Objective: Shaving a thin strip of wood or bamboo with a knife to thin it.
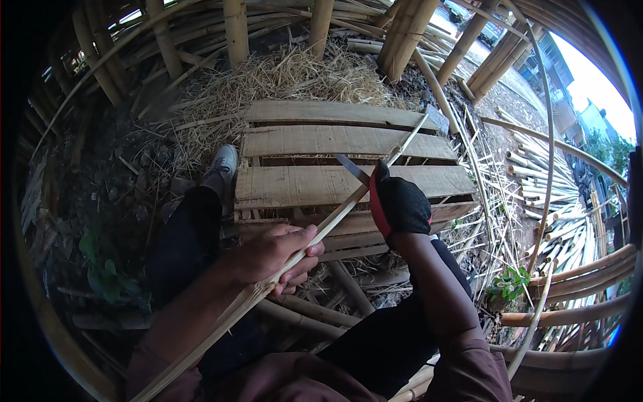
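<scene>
A long split bamboo strip [338,216] runs slantwise from the lower left up over the slatted wooden crate [301,184]. Bare and ungloved, my left hand [284,258] is wrapped round the strip near its middle. Below that hand the strip looks rough and splintered. My right hand [400,204], in a black and red glove, is closed on a knife whose handle is hidden in the fist. The knife's blade [352,169] points up and left, lying against or just over the strip; whether it cuts in cannot be seen.
Dry straw and shavings [301,77] lie behind the crate. Upright bamboo posts [236,30] stand at the back. Cut bamboo poles [556,194] are piled on the right, near bent bamboo rails [583,311]. My left shoe [226,161] rests beside the crate.
</scene>
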Tool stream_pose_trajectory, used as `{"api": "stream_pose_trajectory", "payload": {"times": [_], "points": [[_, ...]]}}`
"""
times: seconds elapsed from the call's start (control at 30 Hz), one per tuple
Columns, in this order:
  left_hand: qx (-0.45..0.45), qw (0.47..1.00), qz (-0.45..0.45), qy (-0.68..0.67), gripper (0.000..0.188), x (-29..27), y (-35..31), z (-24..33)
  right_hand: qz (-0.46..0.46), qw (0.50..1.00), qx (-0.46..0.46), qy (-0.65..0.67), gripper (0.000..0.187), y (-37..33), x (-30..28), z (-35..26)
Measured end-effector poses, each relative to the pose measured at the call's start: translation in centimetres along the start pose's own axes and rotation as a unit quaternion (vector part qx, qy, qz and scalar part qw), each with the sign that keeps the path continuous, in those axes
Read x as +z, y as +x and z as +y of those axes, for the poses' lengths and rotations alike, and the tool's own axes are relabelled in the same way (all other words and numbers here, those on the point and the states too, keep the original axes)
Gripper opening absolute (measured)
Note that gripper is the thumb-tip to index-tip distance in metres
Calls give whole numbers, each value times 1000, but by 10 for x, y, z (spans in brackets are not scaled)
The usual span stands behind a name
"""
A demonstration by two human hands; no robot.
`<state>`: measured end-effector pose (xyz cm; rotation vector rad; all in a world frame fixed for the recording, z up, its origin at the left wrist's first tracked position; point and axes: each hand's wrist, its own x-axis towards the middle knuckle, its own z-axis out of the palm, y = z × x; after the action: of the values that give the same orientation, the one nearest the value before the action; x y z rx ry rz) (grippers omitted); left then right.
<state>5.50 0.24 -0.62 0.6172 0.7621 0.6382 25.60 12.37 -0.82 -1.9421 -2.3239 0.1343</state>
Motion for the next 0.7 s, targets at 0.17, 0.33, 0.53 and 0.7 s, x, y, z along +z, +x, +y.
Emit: {"api": "stream_pose_trajectory", "payload": {"times": [0.17, 0.33, 0.53, 0.7], "points": [[1, 1000, 1, -30, 38, -2, -1, -1, -25, 995, -85, 44, 58, -23, -6, -15], [4, 995, 14, -101, 34, 2, 9, 2, -34, 987, -141, 68, 50, -53, -15, -24], [6, 992, 21, -126, 33, 2, 11, 2, 25, 997, 14, 71, 71, 20, -14, 16], [2, 994, 58, -95, 40, 10, 17, 3, 35, 996, 80, 33, 72, 48, -8, 35]]}}
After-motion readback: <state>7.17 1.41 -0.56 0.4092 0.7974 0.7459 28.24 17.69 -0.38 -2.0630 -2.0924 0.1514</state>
